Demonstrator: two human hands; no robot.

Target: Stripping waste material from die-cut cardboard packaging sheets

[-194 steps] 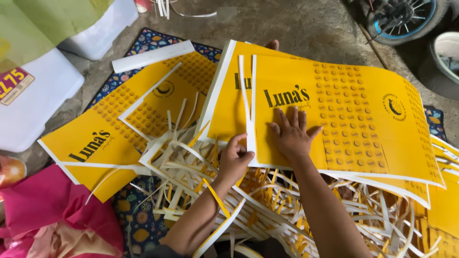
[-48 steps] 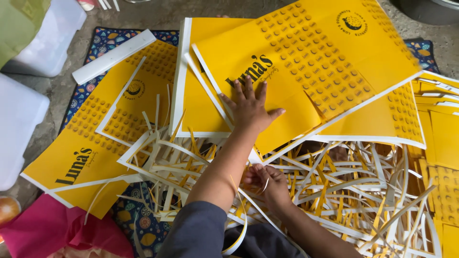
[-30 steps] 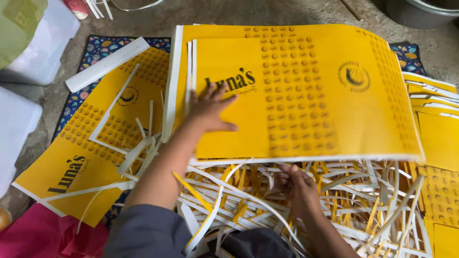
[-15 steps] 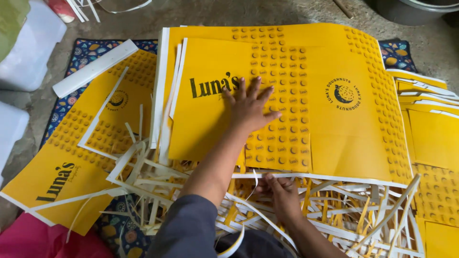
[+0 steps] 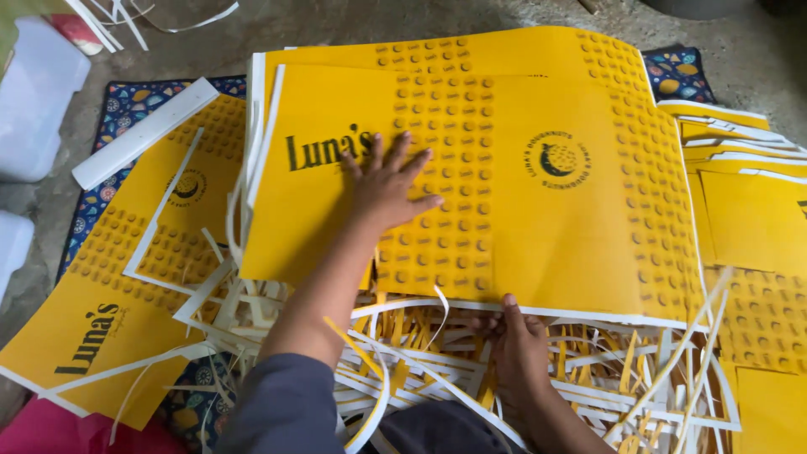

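A stack of large yellow printed card sheets with white borders lies on a heap of white and yellow paper strips. My left hand rests flat on the top sheet with its fingers spread, next to the dark lettering. At the stack's near edge, my right hand pinches the white border, thumb on top and fingers underneath among the strips.
More yellow sheets lie at the left and right on a patterned blue mat. A white bar lies at the upper left beside white plastic containers. Pink cloth sits at the bottom left; bare concrete floor lies beyond.
The yellow stack has been turned and slid nearer, square to me. My left hand stayed flat on it; my right hand moved from the strips to the stack's near edge.
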